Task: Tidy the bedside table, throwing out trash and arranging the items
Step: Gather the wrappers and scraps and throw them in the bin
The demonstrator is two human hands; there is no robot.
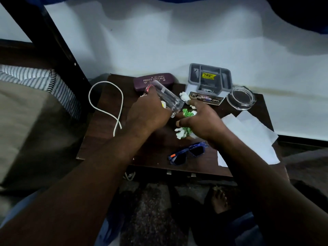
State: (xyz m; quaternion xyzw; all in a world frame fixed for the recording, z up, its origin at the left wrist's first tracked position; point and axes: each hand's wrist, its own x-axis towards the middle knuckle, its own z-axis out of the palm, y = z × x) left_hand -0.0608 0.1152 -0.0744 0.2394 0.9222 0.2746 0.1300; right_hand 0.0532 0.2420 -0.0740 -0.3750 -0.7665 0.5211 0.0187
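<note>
On the dark wooden bedside table, my left hand grips a clear drinking glass tilted on its side, together with small scraps. My right hand hovers with spread fingers over crumpled white-and-green paper wads, one more wad lying under its fingertips. Another white wad lies near the glass's rim. Blue sunglasses lie at the front edge.
A maroon spectacle case and a grey compartment organiser stand at the back, a flat sticker before it. A glass ashtray sits back right, white paper sheets at right, a white cable at left. Bed at far left.
</note>
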